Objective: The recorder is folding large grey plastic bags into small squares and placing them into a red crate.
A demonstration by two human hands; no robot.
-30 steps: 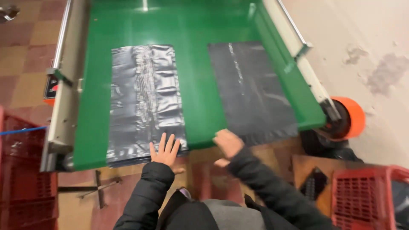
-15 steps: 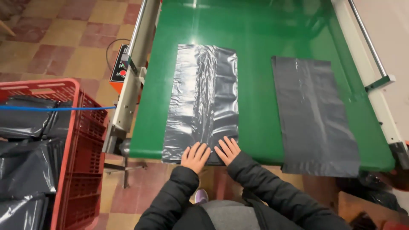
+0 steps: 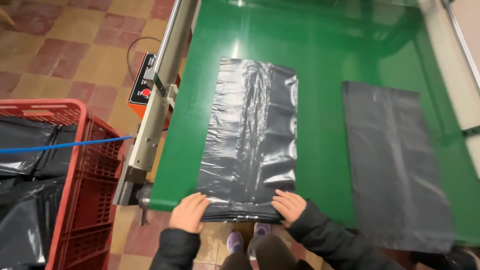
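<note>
Left hand and right hand both pressed flat, fingers spread, on near end of shiny black plastic bag. Nothing gripped in either; palms down on bag's folded bottom edge, at near edge of green surface. Bag lying lengthwise, stretching away from hands, wrinkled. Second black bag, duller, flat on same surface to right of right hand, well apart from first. Red crate with more black bags to left of left hand, on tiled floor.
</note>
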